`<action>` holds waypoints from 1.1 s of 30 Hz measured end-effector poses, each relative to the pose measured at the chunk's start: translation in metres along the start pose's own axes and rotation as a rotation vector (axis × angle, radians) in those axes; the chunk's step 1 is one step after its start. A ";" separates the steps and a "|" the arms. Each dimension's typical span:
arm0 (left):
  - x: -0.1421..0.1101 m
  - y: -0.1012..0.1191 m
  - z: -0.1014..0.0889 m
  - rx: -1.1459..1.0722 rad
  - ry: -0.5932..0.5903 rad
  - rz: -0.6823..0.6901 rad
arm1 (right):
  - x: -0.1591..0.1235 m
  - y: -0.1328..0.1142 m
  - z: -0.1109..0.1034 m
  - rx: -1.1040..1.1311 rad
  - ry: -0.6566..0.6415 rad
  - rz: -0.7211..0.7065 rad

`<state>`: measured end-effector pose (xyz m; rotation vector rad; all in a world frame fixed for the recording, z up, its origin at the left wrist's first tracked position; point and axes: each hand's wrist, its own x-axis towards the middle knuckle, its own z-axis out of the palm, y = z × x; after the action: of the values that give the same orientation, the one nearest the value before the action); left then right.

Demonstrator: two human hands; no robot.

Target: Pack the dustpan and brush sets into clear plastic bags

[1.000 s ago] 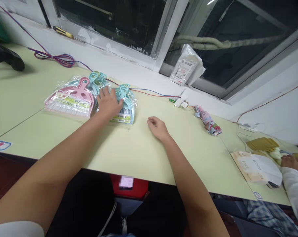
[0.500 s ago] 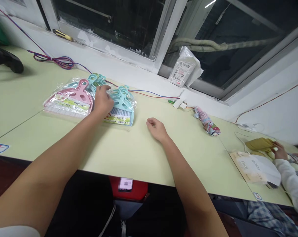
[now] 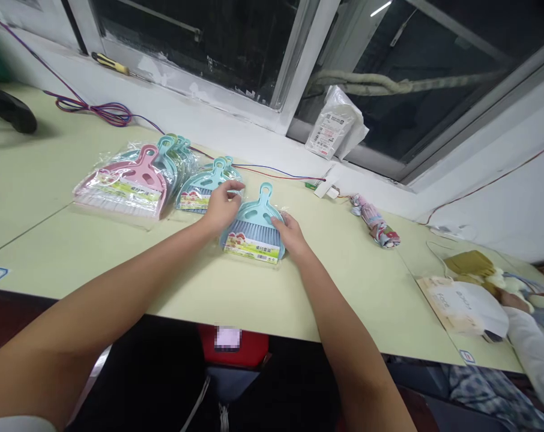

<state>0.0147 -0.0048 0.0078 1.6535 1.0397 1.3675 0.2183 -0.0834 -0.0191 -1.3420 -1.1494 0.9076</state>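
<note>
Room: white wall and window frame, dark window panes point(image 3: 200, 54); below them, a pale yellow-green bench point(image 3: 366, 294).

Item, in hand: one light-blue dustpan-and-brush set point(image 3: 253, 230), clear-wrapped, handle away from me, printed label toward me, at mid-bench before me.

My right hand point(image 3: 290, 234): closed on the set's right edge, thumb on the front face.

My left hand point(image 3: 223, 207): at the set's upper left edge, fingers bent and a little parted; whether it grips the wrapper I cannot tell.

Item: second light-blue set point(image 3: 195, 198), lying just left of my left hand, its right part covered by that hand.

Item: pink set point(image 3: 128, 186), wrapped, farther left, with more blue handles point(image 3: 167, 144) behind it.

Along the back: coiled cable point(image 3: 101, 111); screwdriver point(image 3: 112, 63) on the ledge; white packet point(image 3: 330, 126) leaning at the window; patterned bundle point(image 3: 374, 221), right.

Far right: packet marked "Face" point(image 3: 461, 306), beside another person's white sleeve point(image 3: 531, 354).
</note>
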 end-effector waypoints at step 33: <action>-0.008 0.002 -0.003 -0.103 -0.552 -0.269 | -0.010 -0.017 -0.016 -0.486 -0.072 -0.017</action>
<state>0.0115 -0.0130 0.0066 1.6131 0.8086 0.7148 0.2292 -0.0978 -0.0017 -1.6925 -1.4982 0.6897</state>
